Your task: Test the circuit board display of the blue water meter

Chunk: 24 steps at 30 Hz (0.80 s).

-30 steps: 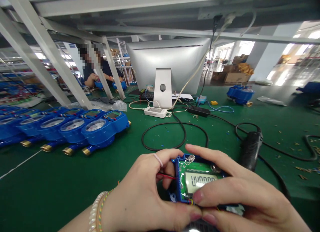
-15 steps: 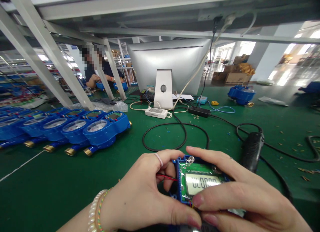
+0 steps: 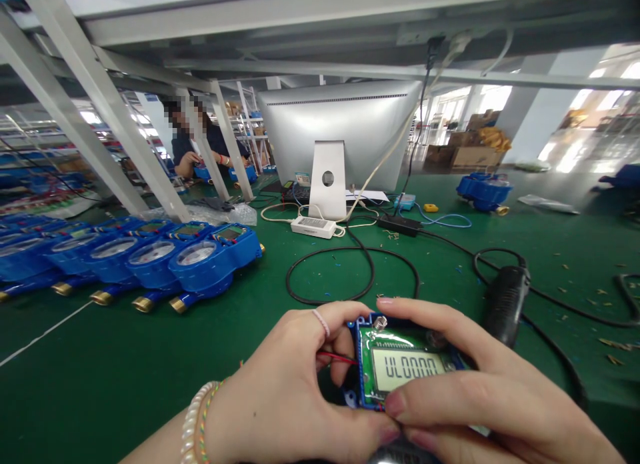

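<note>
- The fingers (image 3: 400, 403) of the right hand (image 3: 480, 397) were curled over and pressed against the blue display module (image 3: 400, 367), its forefinger along the far edge and another fingertip on the near edge of the green board.
- The left hand (image 3: 295, 391) gripped the module's left side, fingers closed on it near a red wire (image 3: 337, 357); a bead bracelet (image 3: 195, 424) sat on that wrist.
- The module was held just above the green surface (image 3: 150, 371), low in the middle of the view.
- Judged from the lit screen reading "UL0000", the board seemed seated and powered; no cover was on it yet.
- Count: one module in hand; at least five blue meters (image 3: 200, 264) in a row at left, more blurred beyond; one further meter (image 3: 483, 191) far right.
- One black tool (image 3: 505, 297), one monitor (image 3: 340, 131), one white adapter (image 3: 314, 225).
- One other person (image 3: 195, 151) sat behind.
</note>
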{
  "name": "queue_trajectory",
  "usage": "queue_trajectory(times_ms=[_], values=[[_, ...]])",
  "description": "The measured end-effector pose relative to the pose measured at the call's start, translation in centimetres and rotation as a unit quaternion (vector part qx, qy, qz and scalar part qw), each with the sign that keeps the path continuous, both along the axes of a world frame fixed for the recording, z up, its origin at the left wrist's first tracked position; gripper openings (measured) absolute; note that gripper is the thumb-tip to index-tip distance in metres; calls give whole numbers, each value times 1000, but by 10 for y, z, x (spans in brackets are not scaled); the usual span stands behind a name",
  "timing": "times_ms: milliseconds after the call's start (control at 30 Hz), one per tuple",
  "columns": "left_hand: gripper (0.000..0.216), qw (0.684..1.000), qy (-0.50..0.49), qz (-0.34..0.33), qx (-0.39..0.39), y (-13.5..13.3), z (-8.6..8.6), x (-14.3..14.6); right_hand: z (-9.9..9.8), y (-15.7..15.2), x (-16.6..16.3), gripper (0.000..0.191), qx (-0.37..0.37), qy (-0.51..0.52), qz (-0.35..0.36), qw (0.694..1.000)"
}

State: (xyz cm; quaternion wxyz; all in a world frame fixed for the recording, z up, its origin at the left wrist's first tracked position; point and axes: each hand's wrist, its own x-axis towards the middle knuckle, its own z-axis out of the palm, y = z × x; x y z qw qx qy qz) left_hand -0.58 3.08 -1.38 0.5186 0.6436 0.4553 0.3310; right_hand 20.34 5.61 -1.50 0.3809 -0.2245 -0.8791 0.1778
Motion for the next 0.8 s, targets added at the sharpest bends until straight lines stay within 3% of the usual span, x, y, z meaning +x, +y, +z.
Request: queue_trajectory(times_ms=[200, 400, 533, 667, 800], values=[[46, 992, 70, 25, 106, -2, 9, 6, -3, -3, -1, 30, -56, 34, -52, 997], [53, 981, 109, 45, 155, -1, 9, 8, 6, 1, -10, 26, 41, 34, -115, 992], [63, 981, 122, 95, 119, 1, 0, 8, 13, 1, -9, 26, 65, 39, -115, 990], [61, 991, 35, 114, 56, 2, -3, 10, 14, 1, 5, 15, 63, 56, -99, 992], [60, 986, -6, 165, 25, 0, 0, 17, 7, 0, 15, 6, 59, 68, -39, 995]])
